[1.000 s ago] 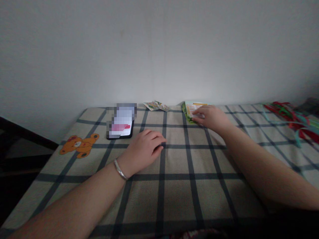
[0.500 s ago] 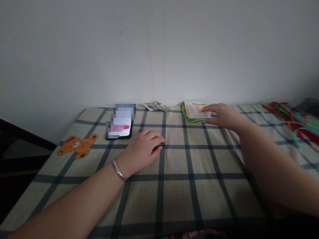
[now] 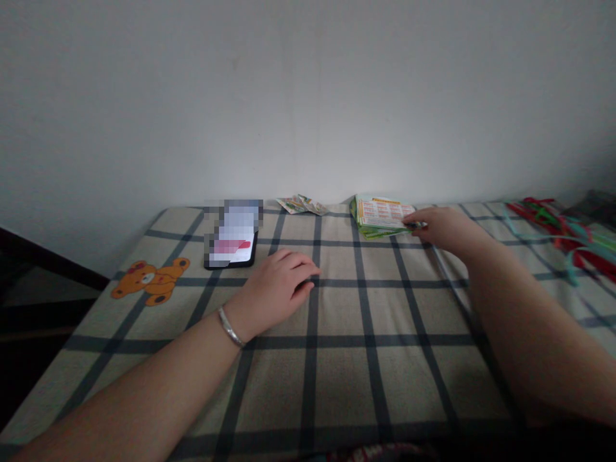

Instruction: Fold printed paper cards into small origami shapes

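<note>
A stack of printed cards (image 3: 380, 217), green and orange, lies at the far edge of a checked cloth (image 3: 337, 359) by the wall. My right hand (image 3: 440, 229) is at the stack's right edge, fingers pinched on the corner of the top card. Resting palm down on the cloth near the middle is my left hand (image 3: 276, 289), fingers loosely curled, holding nothing; a silver bangle sits on its wrist. A phone (image 3: 232, 242) with a lit screen lies just beyond and left of that hand.
A few loose cards (image 3: 303, 205) lie against the wall between phone and stack. Red and green ribbons (image 3: 563, 224) are heaped at the far right. An orange bear (image 3: 151, 280) is printed on the cloth at left, where the surface drops off into a dark gap.
My right hand slid from on top of the card stack to its right edge, uncovering the top card. My left hand stayed put.
</note>
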Motion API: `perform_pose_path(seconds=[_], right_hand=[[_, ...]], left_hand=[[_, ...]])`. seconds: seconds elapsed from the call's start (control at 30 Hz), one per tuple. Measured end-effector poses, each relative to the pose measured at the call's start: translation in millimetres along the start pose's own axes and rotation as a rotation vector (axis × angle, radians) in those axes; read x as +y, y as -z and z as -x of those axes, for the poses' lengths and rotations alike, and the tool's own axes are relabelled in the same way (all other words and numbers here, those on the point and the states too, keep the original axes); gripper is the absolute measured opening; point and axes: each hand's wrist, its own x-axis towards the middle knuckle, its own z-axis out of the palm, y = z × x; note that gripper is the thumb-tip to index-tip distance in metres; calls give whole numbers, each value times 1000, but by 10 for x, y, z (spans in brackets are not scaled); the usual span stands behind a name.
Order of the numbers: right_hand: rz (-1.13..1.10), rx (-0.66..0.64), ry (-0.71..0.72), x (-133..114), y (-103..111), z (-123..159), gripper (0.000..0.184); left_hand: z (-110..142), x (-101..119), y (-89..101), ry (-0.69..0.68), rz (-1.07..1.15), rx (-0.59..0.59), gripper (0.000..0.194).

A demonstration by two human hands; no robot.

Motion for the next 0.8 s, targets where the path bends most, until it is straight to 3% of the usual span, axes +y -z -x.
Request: perform_pose_path(seconds=[0.33, 0.63, 0.8], right_hand=[[17, 5, 4, -56, 47, 47, 25], [153, -90, 22, -224, 155, 77, 26], [104, -143, -21, -358, 225, 27, 26]], left_hand=[[-4, -4, 4, 10, 1, -10, 23], [3, -10, 8, -10, 3, -9, 23], [-4, -18, -9, -21, 7, 17, 22]])
